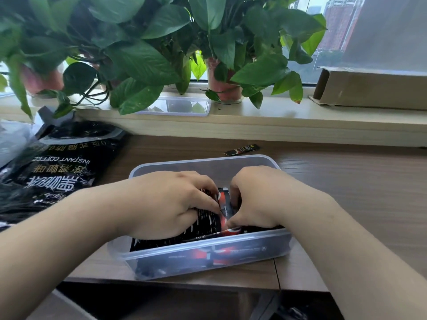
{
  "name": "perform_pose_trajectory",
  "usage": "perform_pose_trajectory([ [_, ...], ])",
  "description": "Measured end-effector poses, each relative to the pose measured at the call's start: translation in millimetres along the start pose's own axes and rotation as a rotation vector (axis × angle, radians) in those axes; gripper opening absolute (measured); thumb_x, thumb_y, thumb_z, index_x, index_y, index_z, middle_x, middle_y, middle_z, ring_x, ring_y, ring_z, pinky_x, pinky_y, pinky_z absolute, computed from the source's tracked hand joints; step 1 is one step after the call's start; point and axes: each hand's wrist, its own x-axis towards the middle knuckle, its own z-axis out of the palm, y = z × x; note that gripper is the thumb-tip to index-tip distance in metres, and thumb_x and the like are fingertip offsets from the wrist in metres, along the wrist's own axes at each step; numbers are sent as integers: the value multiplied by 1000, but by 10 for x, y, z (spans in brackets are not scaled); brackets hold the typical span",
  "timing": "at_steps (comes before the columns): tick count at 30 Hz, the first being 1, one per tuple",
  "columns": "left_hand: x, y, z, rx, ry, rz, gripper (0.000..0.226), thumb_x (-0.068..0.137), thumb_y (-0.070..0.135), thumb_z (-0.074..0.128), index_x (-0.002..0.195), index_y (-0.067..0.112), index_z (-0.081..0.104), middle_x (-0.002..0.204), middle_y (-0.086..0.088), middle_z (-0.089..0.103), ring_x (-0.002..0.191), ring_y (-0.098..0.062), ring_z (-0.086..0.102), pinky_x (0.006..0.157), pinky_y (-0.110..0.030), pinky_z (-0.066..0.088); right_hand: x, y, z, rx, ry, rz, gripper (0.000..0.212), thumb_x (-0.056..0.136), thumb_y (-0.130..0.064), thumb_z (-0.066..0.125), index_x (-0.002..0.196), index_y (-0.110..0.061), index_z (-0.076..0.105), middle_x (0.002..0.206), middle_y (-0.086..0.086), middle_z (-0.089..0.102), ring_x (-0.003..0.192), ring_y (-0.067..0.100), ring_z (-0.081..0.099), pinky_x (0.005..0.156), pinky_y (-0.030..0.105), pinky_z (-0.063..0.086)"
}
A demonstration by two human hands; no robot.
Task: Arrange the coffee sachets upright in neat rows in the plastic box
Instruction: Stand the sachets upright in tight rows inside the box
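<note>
A clear plastic box (pixel 208 162) stands on the wooden desk near its front edge, packed with several black-and-red coffee sachets (pixel 205 225). Both my hands are inside it. My left hand (pixel 166 204) curls its fingers over a bundle of black sachets. My right hand (pixel 256 197) pinches a red-and-black sachet (pixel 223 200) standing between the two hands. One loose sachet (pixel 242 150) lies flat on the desk just behind the box. The sachets under my palms are hidden.
A large black instant-coffee bag (pixel 60 167) lies open at the left. The box's clear lid (pixel 178 107) rests on the windowsill under potted plants (pixel 221 88). A cardboard box (pixel 369 88) sits on the sill at right.
</note>
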Motion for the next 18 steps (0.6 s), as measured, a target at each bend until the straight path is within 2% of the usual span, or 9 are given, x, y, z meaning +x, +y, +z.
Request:
perform_pose_trajectory([
  [3, 0, 3, -7, -19, 7, 6, 63, 80, 25, 31, 134, 47, 56, 146, 21, 42, 134, 1, 34, 114, -25, 30, 37, -10, -30, 3, -38, 16, 27, 76, -43, 77, 85, -18, 72, 80, 0, 69, 76, 23, 64, 66, 29, 54],
  [6, -12, 11, -5, -44, 14, 4, 63, 80, 25, 32, 133, 48, 57, 145, 20, 44, 134, -1, 35, 114, -25, 29, 77, -63, -107, -21, -89, 22, 18, 83, -32, 72, 81, -14, 69, 74, 4, 64, 71, 26, 61, 59, 26, 47],
  [10, -10, 8, -5, -24, 13, 7, 64, 79, 26, 31, 133, 45, 58, 145, 18, 44, 134, -3, 34, 113, -29, 32, 132, -148, -205, -44, -130, 53, 43, 73, -45, 80, 60, -14, 54, 57, 1, 53, 54, 20, 52, 49, 24, 39],
  [12, -10, 0, 5, -25, 11, 7, 64, 78, 26, 31, 133, 44, 58, 145, 18, 44, 134, -2, 34, 113, -28, 32, 160, -192, -178, -66, -103, 67, 46, 71, -42, 84, 58, -15, 49, 55, -1, 51, 50, 17, 48, 47, 24, 37],
  [15, -4, -8, 20, -33, 14, 10, 64, 78, 26, 31, 132, 46, 58, 144, 19, 44, 133, -2, 34, 112, -29, 34, 213, -250, -153, -67, -135, 127, 42, 73, -35, 83, 62, -15, 48, 62, 1, 54, 53, 18, 50, 49, 24, 39],
  [18, -1, -10, 24, -43, 21, 9, 63, 79, 25, 32, 132, 47, 58, 142, 19, 46, 131, -2, 36, 112, -26, 33, 216, -291, -218, -69, -244, 159, 45, 73, -42, 84, 66, -13, 50, 68, 2, 54, 64, 23, 56, 64, 27, 48],
])
